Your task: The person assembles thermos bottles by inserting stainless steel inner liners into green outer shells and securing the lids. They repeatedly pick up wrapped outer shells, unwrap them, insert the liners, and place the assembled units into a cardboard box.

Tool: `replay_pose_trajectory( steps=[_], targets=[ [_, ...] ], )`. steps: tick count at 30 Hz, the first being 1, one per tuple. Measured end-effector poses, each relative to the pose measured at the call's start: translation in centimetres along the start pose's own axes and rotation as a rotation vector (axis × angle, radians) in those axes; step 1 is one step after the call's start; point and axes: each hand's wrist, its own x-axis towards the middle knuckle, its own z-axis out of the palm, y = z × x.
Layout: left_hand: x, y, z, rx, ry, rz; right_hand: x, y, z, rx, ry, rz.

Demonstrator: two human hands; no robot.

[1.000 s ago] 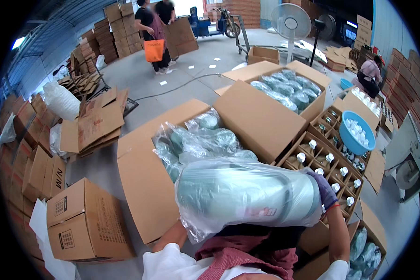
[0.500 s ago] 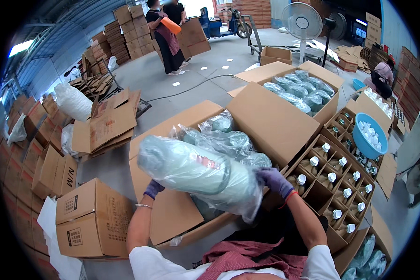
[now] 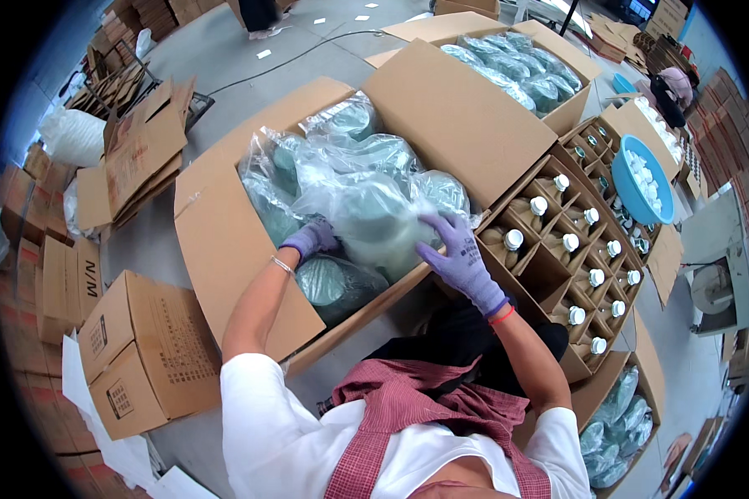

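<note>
Both gloved hands on a bagged bundle in the open carton.

At frame centre we see the left hand [image 3: 310, 239] and right hand [image 3: 458, 259], fingers spread wide, pressing a clear plastic bag of pale green pieces [image 3: 373, 218] into the large cardboard box [image 3: 225, 249]. Just right sits a divided carton of white-capped bottles [image 3: 570, 266]; a blue bowl [image 3: 637, 179] rests at upper right.

Both gloved hands press on a clear plastic bag of green pieces [image 3: 374, 220] in the open cardboard box [image 3: 225, 249]: left hand [image 3: 310, 239] at its near edge, right hand [image 3: 456, 254] flat on its side. A divided box of white-capped bottles [image 3: 570, 274] stands just right.
</note>
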Motion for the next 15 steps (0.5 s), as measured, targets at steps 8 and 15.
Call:
replay_pose_trajectory(
  steps=[8, 15],
  targets=[
    [-1.1, -3.3, 10.4, -0.005, 0.393, 0.024, 1.3, -2.5, 12.4, -0.484, -0.219, -0.388],
    [-10.1, 0.4, -6.8, -0.389, -0.002, -0.062, -4.0, -0.4, 10.2, -0.51, -0.346, -0.454]
  ],
)
